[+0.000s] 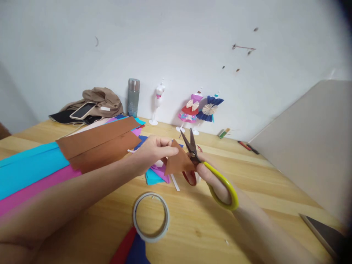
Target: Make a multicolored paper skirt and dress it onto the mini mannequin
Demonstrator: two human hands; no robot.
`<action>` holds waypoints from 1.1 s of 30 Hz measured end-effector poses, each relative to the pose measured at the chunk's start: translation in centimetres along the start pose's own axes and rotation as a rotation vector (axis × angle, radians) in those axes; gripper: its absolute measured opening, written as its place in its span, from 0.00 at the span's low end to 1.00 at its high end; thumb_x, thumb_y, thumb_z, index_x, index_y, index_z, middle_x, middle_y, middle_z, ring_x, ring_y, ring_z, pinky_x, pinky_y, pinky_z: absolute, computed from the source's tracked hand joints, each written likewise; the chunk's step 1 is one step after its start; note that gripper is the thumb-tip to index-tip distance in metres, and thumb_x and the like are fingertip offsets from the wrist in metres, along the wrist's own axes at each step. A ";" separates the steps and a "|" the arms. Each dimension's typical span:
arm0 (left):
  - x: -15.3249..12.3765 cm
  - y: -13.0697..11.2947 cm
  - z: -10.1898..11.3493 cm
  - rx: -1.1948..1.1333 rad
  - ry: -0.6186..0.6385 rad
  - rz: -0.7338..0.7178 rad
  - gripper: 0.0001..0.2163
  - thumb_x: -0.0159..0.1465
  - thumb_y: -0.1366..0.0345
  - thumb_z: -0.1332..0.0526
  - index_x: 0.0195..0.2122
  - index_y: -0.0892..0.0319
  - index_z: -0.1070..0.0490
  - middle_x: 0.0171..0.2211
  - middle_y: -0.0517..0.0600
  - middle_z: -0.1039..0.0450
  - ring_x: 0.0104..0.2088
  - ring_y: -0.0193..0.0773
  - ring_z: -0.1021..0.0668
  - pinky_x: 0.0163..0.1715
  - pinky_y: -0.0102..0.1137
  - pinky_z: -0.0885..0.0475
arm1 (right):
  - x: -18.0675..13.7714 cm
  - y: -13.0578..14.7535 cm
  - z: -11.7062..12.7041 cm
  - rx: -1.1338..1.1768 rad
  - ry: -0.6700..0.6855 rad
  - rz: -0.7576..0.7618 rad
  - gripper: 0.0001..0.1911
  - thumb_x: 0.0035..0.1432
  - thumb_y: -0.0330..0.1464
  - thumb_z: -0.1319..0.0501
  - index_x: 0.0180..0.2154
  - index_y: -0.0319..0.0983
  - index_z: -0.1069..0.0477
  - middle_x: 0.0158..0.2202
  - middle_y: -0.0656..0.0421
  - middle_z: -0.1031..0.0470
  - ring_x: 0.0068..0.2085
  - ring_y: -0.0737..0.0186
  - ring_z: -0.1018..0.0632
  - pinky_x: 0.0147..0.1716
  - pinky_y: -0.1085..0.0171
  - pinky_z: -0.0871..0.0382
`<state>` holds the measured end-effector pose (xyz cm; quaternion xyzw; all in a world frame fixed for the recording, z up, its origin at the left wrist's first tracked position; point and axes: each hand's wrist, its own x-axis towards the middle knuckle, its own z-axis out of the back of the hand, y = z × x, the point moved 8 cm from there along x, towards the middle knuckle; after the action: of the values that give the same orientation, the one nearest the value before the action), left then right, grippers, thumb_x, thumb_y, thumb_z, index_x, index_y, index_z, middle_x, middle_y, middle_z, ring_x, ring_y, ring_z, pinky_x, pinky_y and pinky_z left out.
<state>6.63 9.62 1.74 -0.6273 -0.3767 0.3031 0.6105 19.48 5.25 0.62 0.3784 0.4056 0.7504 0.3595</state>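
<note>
My left hand (154, 150) pinches a small brown paper triangle (178, 161) above the wooden table (247, 205). My right hand (214, 179) grips scissors (198, 157) with yellow and red handles; the blades stand open, pointing up and away, at the triangle's right edge. Under both hands lie small folded scraps of teal and purple paper (156, 174) and a thin white strip (175, 182).
Long brown (101, 143), blue (27, 168) and pink (35, 187) paper sheets lie at left. A roll of white tape (151, 217) sits near me beside red and dark blue paper (132, 249). At the wall stand a flask (133, 97), a bag with a phone (90, 106) and small dressed mannequins (198, 110). A board (316, 146) leans at right.
</note>
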 end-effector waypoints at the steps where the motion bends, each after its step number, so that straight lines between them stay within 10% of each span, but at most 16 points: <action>1: 0.0 -0.2 0.1 0.000 -0.016 -0.012 0.10 0.50 0.61 0.37 0.20 0.62 0.34 0.19 0.45 0.33 0.21 0.28 0.32 0.23 0.25 0.38 | 0.1 0.0 0.1 0.037 -0.034 0.006 0.21 0.66 0.52 0.47 0.39 0.41 0.35 0.26 0.61 0.33 0.27 0.63 0.31 0.29 0.61 0.37; 10: -0.3 -0.5 0.4 0.052 -0.123 -0.034 0.10 0.53 0.61 0.37 0.21 0.63 0.32 0.18 0.45 0.32 0.19 0.27 0.32 0.21 0.24 0.39 | 0.3 -0.6 1.6 0.269 -0.455 -0.024 0.28 0.44 0.43 0.26 0.44 0.42 0.32 0.33 0.61 0.30 0.29 0.64 0.26 0.26 0.64 0.27; 23: 0.0 1.7 -1.3 -0.118 0.200 -0.001 0.26 0.57 0.43 0.37 0.36 0.67 0.23 0.29 0.58 0.22 0.25 0.39 0.21 0.22 0.28 0.30 | 0.5 0.6 2.1 0.312 -0.413 -0.046 0.18 0.48 0.35 0.31 0.40 0.41 0.33 0.23 0.67 0.31 0.19 0.68 0.28 0.17 0.66 0.34; 33: 0.2 2.0 -0.9 0.016 0.051 0.064 0.15 0.51 0.57 0.30 0.31 0.66 0.22 0.20 0.50 0.26 0.17 0.31 0.28 0.18 0.25 0.36 | 0.8 0.8 3.8 0.177 -0.397 -0.058 0.22 0.51 0.44 0.32 0.43 0.40 0.34 0.21 0.66 0.32 0.19 0.66 0.30 0.20 0.63 0.33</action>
<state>7.70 9.42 -0.18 -0.6417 -0.3384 0.3095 0.6148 22.20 6.85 3.03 0.5369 0.4021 0.6119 0.4191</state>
